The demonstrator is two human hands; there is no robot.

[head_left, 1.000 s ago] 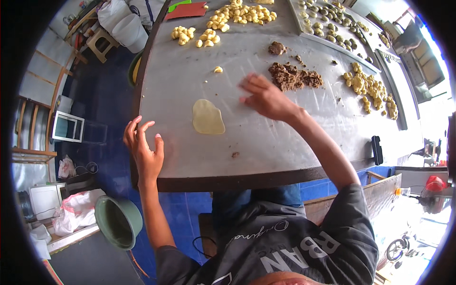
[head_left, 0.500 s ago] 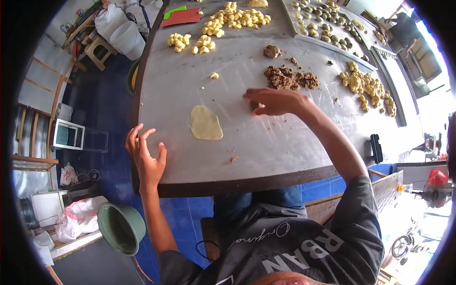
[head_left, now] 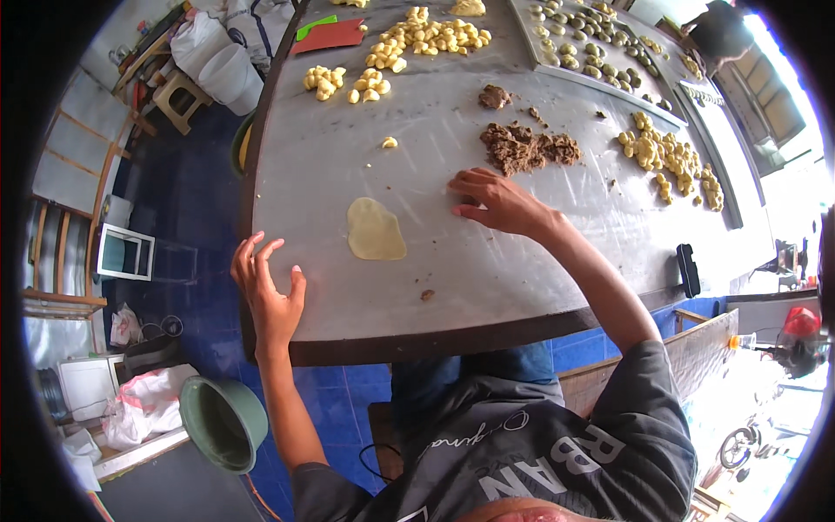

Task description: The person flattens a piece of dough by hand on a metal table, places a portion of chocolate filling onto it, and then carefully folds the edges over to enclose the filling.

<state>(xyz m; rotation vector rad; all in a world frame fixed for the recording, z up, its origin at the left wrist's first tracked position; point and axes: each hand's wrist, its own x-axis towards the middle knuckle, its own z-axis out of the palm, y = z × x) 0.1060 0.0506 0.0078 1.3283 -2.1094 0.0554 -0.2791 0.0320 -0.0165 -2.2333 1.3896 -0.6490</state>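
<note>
A flat, thin oval of pale dough lies on the metal-topped table. To its left, at the table's edge, my left hand is open, fingers apart and bent, holding nothing. My right hand is low over the table to the right of the dough, palm down. Its fingers are curled toward the thumb, and whatever lies under them is hidden. Just beyond that hand sits a crumbly brown heap of filling, with a smaller brown lump behind it. A small dough piece lies farther off.
Pale dough balls are piled at the back beside a red sheet. A tray of greenish rounds stands back right; more yellowish pieces lie at right. A black object rests at the right edge. A green basin is below left.
My right hand has drawn slightly nearer and its fingers have curled in; a brown bit under it no longer shows. The left hand keeps its place.
</note>
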